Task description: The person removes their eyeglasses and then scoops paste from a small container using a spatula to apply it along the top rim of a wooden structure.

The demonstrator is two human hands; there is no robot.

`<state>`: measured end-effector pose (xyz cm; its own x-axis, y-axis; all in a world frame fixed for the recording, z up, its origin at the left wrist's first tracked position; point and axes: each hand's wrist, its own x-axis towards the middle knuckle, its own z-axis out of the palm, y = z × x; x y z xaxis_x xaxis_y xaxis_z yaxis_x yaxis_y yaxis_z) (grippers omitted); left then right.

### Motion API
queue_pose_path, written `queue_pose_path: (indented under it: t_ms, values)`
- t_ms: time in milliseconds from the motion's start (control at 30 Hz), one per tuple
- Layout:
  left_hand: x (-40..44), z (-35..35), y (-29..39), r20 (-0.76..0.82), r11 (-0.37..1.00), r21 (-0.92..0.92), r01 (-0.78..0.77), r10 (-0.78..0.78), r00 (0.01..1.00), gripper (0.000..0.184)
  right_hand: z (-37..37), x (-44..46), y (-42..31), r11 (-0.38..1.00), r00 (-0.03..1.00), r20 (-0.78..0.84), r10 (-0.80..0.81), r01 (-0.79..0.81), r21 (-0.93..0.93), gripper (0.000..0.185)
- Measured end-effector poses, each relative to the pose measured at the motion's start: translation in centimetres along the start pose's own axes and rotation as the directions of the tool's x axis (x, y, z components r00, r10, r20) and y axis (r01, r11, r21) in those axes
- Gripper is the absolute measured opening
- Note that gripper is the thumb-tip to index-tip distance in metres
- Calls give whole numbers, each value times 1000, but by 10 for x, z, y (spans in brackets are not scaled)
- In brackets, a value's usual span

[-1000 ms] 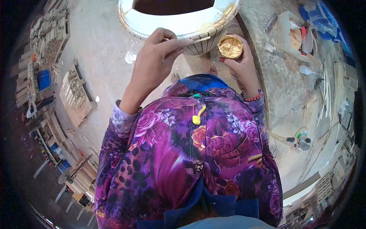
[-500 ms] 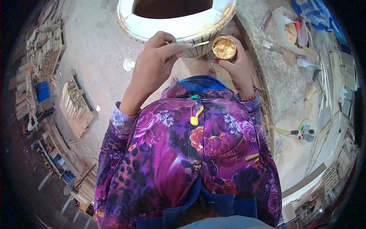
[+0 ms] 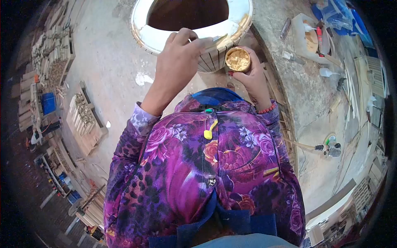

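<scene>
A thin stick (image 3: 218, 38) is pinched in my right hand (image 3: 178, 58), its tip at the near right rim of a white oval piece (image 3: 194, 32) with a dark opening. Dark lines run down the side of this piece. My left hand (image 3: 253, 77) holds a small round cup (image 3: 238, 59) of tan paste, tilted so the paste shows, just right of the piece's side. Whether the stick's tip touches the rim is hard to tell.
On the right are a plastic tub (image 3: 298, 39) with tan material and a red tube (image 3: 319, 39), a white scoop (image 3: 326, 72) and thin strips (image 3: 351, 97). Stacked wood pieces (image 3: 84, 120) and a blue bin (image 3: 48, 103) are on the left.
My right hand has moved right and up toward the rim with the stick. The cup in my left hand has shifted left and slightly down. The white piece sits lower in view.
</scene>
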<state>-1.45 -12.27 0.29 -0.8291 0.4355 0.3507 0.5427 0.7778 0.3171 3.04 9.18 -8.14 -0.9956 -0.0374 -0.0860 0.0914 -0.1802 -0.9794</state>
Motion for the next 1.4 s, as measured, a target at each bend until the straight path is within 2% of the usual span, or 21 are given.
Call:
queue_pose_path:
  t_ms: [67, 133, 167, 267, 333, 367, 400, 467, 533, 600, 633, 767, 833, 867, 933, 967, 1033, 1167, 1233, 1300, 1400]
  values:
    - [-2, -9, 0, 28, 999, -53, -13, 14, 999, 26, 1, 1, -1, 1000, 1000, 5, 1, -1, 10, 68]
    - [-3, -23, 1, 334, 906, -366, 211, -83, 939, 28, 1, 0, 0, 1000, 1000, 12, 9, -9, 20, 67]
    - [-1, -21, -1, 335, 907, -363, 211, -84, 938, 28, 1, 1, 0, 1000, 1000, 10, 8, -8, 17, 68]
    - [-1, -12, -5, 151, 948, -262, 179, -143, 978, 27, 2, 1, 0, 999, 1000, 5, 28, -28, 45, 69]
    - [-6, -12, -1, 128, 977, -198, 72, -47, 991, 25, 0, 2, 2, 996, 999, -1, 48, -48, 70, 69]
    - [-8, -18, 1, 224, 962, -247, 112, -56, 973, 26, -2, 4, 8, 998, 1000, 5, 27, -27, 51, 69]
    - [-8, -20, 1, 226, 962, -248, 116, -59, 972, 26, -3, 4, 10, 999, 1000, 13, 7, -8, 33, 70]
    - [-7, -23, -2, 258, 872, -413, 262, -164, 952, 21, -2, 4, 8, 996, 999, 18, 31, -32, 81, 70]
    - [-7, -20, -5, 181, 910, -339, 240, -187, 966, 22, -1, 2, 6, 990, 998, 23, 56, -59, 127, 70]
    - [-11, -16, -7, 157, 981, -177, 86, -58, 986, 28, -2, 3, 6, 996, 1000, 12, 27, -28, 82, 70]
    - [-14, -22, -4, 272, 948, -274, 160, -83, 959, 30, -2, 2, 5, 996, 999, 13, 31, -32, 82, 70]
    - [-25, -32, -5, 279, 909, -360, 210, -110, 954, 32, -1, 1, 5, 988, 998, -4, 63, -62, 139, 72]
    - [-31, -24, -13, 82, 944, -310, 110, -89, 993, 35, -1, 1, 8, 992, 998, -11, 58, -56, 114, 73]
    - [-33, -19, -17, 83, 944, -311, 112, -91, 992, 35, -2, 1, 10, 994, 999, -22, 39, -36, 107, 73]
    - [-35, -10, -24, 42, 998, -55, -21, 23, 999, 40, -4, 2, 15, 995, 999, -29, 23, -20, 99, 73]
    - [-37, -11, -25, 43, 998, -54, -18, 20, 999, 40, -6, 3, 16, 996, 999, -22, 23, -21, 91, 73]
    - [-37, -18, -27, 42, 988, 133, -80, 75, 996, 44, -2, 1, 16, 996, 1000, -19, 21, -19, 85, 73]
    - [-35, -26, -27, 39, 998, 64, -15, 13, 999, 41, 2, -1, 13, 999, 999, -47, -19, 20, 38, 70]
    - [-36, -18, -23, 41, 997, -72, 0, 2, 999, 40, 4, -4, 12, 1000, 999, -45, -19, 20, 17, 70]
    - [-37, -17, -15, 77, 996, -81, 23, -16, 997, 38, 6, -5, 6, 995, 998, -58, 24, -18, 93, 68]
    - [-34, -24, -13, 129, 993, -108, 40, -25, 991, 34, 2, -5, 16, 998, 999, -18, -51, 51, 22, 70]
